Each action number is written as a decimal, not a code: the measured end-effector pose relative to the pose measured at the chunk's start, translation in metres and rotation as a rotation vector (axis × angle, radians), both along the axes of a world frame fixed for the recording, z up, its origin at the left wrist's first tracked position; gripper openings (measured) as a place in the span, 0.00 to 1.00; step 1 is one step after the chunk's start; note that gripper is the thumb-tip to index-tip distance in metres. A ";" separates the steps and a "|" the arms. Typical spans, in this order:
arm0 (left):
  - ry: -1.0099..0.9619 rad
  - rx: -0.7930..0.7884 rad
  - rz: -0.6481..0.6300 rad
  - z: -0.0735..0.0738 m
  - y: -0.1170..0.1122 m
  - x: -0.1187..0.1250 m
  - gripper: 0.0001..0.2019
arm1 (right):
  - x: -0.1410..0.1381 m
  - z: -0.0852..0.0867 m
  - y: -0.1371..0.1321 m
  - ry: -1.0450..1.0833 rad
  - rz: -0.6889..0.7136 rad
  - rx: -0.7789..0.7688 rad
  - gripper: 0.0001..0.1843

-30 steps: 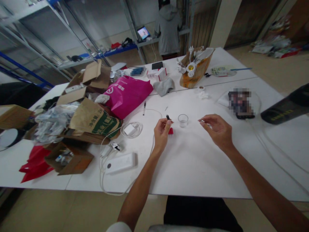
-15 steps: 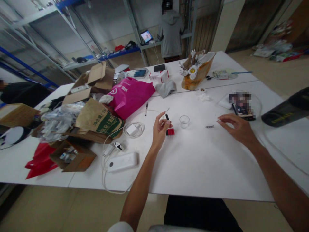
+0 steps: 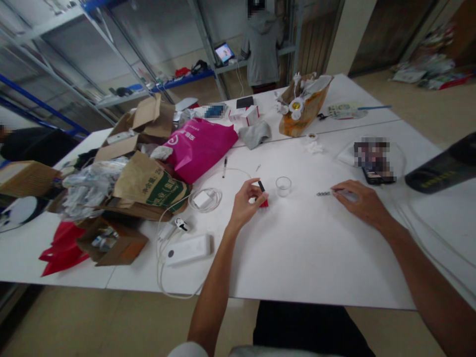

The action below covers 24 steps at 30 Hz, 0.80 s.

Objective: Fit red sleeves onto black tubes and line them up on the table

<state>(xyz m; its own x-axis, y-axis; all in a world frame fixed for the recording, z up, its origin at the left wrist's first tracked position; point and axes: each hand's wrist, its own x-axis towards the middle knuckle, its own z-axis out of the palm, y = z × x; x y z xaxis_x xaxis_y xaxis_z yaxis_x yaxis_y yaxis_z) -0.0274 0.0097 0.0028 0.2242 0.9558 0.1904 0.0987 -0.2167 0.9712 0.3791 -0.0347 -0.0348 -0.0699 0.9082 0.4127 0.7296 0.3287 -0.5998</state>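
Note:
My left hand is closed, thumb and fingers around a slim black stick-like piece that leans to the left. Just below the fingertips, red pieces stand close together on the table, partly hidden by the thumb. A small clear glass cup sits to the right of that hand. My right hand has its thumb and forefinger pinched at the right end of a short row of small metallic pieces. Whatever lies between those fingertips is too small to make out.
A phone and a dark bottle lie on the right. Left of my arm are a white power bank, coiled cable, a pink bag and boxes. A paper bag of white fittings stands behind; a person is beyond.
My right hand has come left and down to the row of metallic pieces. The left hand has lowered and closed in, now covering more of the red pieces; the black piece tilts more.

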 end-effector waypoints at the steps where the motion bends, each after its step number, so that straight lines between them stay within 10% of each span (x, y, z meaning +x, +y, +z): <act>1: 0.122 0.077 -0.006 0.000 0.000 -0.003 0.29 | 0.000 0.000 0.000 -0.004 -0.003 0.003 0.10; 8: 0.713 0.431 -0.091 -0.001 -0.005 -0.005 0.23 | -0.004 -0.003 -0.001 -0.021 -0.003 0.026 0.09; 24: 0.916 0.440 -0.150 0.001 -0.009 -0.005 0.25 | -0.007 -0.002 -0.001 -0.013 0.006 0.023 0.09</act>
